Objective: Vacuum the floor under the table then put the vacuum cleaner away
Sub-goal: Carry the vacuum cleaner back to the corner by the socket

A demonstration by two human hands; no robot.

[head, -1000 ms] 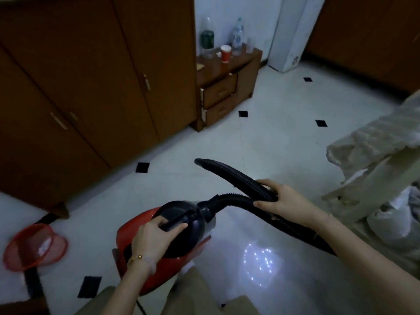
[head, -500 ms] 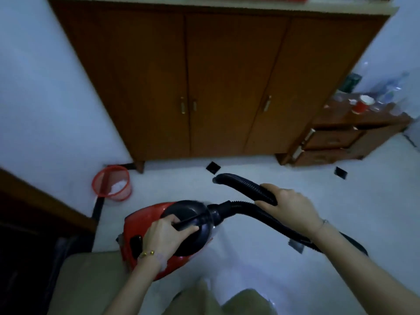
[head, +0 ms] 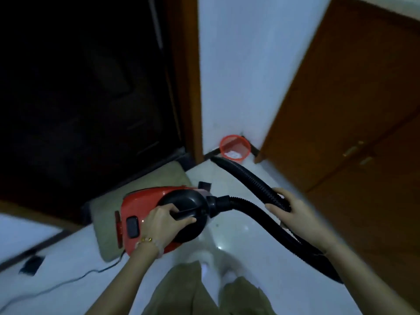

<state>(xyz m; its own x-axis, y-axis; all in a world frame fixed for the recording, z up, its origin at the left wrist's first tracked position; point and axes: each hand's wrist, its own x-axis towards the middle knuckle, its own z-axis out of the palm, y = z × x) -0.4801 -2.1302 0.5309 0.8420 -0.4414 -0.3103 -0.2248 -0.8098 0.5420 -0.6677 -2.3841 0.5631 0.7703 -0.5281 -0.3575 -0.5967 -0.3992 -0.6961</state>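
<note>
1. The red vacuum cleaner (head: 145, 208) hangs in front of the person, with its black carry handle (head: 184, 213) clamped in the curled fingers of the left hand (head: 163, 221), thumb on the near side. Whether its base touches anything cannot be told.
2. The ribbed black hose (head: 247, 183) leaves the body just past the left fingertips and loops down under the right wrist. Its upper run is gripped in the right hand (head: 293, 212), fingers wrapped over the top. The open end points away from those fingers.
3. A thin power cord (head: 68, 283) trails from the body on the wrist side of the left hand across the white floor (head: 238, 258).
4. Beyond the left knuckles lies an olive mat (head: 136, 185) (partly hidden by the red body), set against a dark doorway (head: 79, 87).
5. Past the hose's free end, well beyond the right fingertips, a red mesh basket (head: 235, 147) with white scraps inside stands in the corner between the white wall (head: 245, 64) and a brown wooden cabinet (head: 352, 110).
6. The cabinet runs close along the outer side of the right hand.
</note>
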